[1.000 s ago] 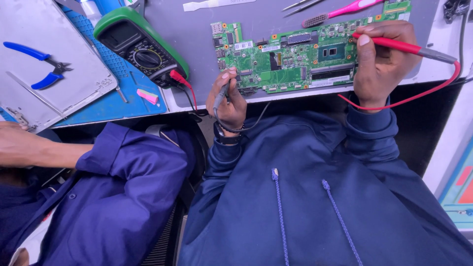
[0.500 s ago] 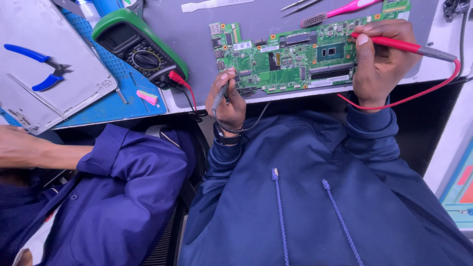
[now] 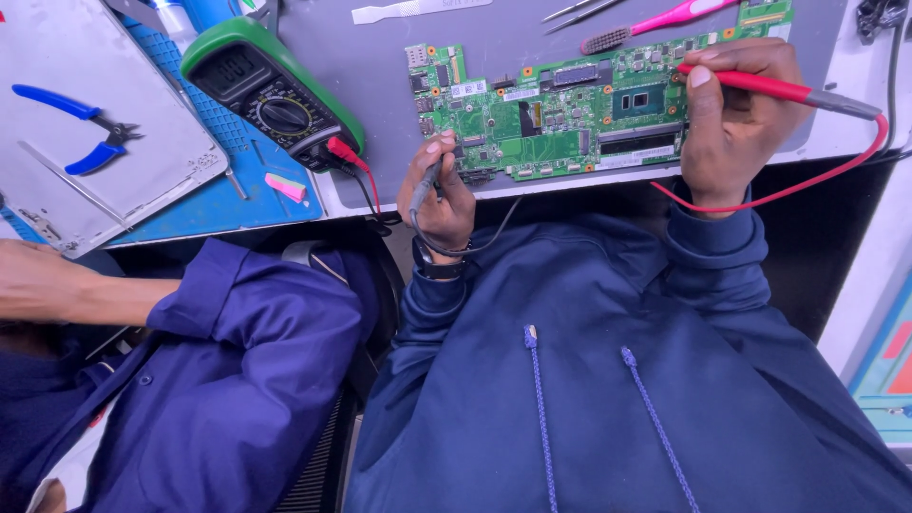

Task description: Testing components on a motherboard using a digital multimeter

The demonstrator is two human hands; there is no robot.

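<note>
On the desk ahead of the person lies a green circuit board, bare and face up, its long side parallel to the desk edge.

At the board's lower left corner, the left hand pinches a thin black probe between thumb and fingers, tip pointing up toward the board's edge. Whether the tip touches a contact cannot be told.

Over the board's right end, the right hand grips a red probe like a pen, its tip hidden near a dark square chip. A red lead loops below that hand.

Left of the board sits a green multimeter with its dial facing up. Farther left, blue pliers rest on a grey metal panel. Above the board lies a pink brush. Well left of and below the board, another person's forearm rests in a blue sleeve.

Probing well here likely means bracing both wrists, keeping each tip on a single contact without bridging neighbours, and keeping the leads clear of the board.
</note>
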